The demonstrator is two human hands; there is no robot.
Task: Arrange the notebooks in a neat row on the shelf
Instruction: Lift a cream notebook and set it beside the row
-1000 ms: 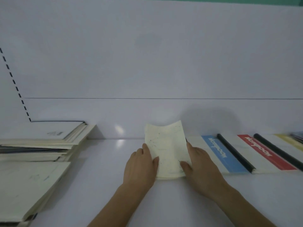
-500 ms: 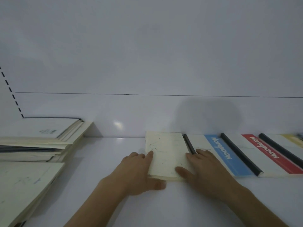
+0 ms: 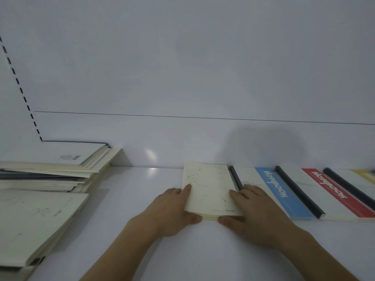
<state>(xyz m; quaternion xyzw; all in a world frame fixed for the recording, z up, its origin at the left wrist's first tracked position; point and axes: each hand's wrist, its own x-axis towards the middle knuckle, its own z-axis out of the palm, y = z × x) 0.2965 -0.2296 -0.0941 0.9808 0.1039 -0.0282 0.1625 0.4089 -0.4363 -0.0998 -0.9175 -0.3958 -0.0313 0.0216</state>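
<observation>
Cream notebook [image 3: 209,189] lies flat on white shelf [image 3: 142,199], centre of view, far edge close to back wall [image 3: 182,67]. Cover pale w/ faint dotted line pattern and small print near front edge.

L hand [image 3: 172,211] at notebook's 9 o'clock side: fingers [image 3: 187,188] laid along left edge, index tip on the cover, thumb pressed against front edge at approx 7 o'clock. R hand [image 3: 255,213] at 3 o'clock side: fingers spread flat over the right edge, thumb against front edge at approx 5 o'clock. Both hands bracket the notebook, fingers mostly straight, pressing not curling round it.

To 3 o'clock of it, a row of flat notebooks: blue-band notebook [image 3: 278,193] w/ black spine just beside the cream one, R hand partly on it; then red-band notebook [image 3: 332,191], also black-spined; then a yellow-edged one [image 3: 363,176] at frame's right edge, mostly cut off.

At 9 o'clock, well apart, messy stack of notebooks [image 3: 60,169] against the wall; nearer at 8 o'clock, second pile [image 3: 34,224] w/ cream top cover, blurred.
</observation>
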